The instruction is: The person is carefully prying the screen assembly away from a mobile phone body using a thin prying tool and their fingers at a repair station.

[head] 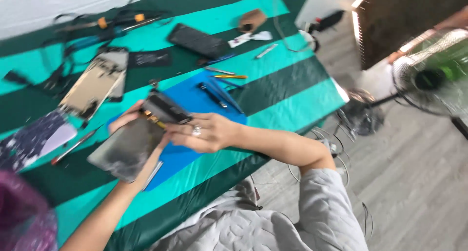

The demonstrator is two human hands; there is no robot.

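- I see my left hand (130, 122) under a flat grey phone panel (127, 148), fingers curled round its top edge at about 9 o'clock from the picture's middle; it grips the panel from below.
- My right hand (207, 132), ring on one finger, is closed on a dark phone body (165, 108) that sits tilted at the panel's upper end, touching it.
- Both pieces are held just above a blue mat (195, 97) on the green-and-teal striped surface (287, 92).
- On the mat toward 12 o'clock lie thin tools (214, 94), near the right hand, with a bare strip of mat between.
- At 10 o'clock an opened phone frame (95, 85) lies well apart from the hands; a red-tipped tool (73, 147) lies just beside the panel's left edge.
- At 12 o'clock, far back, a black phone (197, 40) rests near the surface's rear edge.
- The surface's near edge runs close under my right forearm; its right corner drops off at 3 o'clock to grey floor (414, 183), where a fan (434, 75) stands.
- Blur hides small parts.
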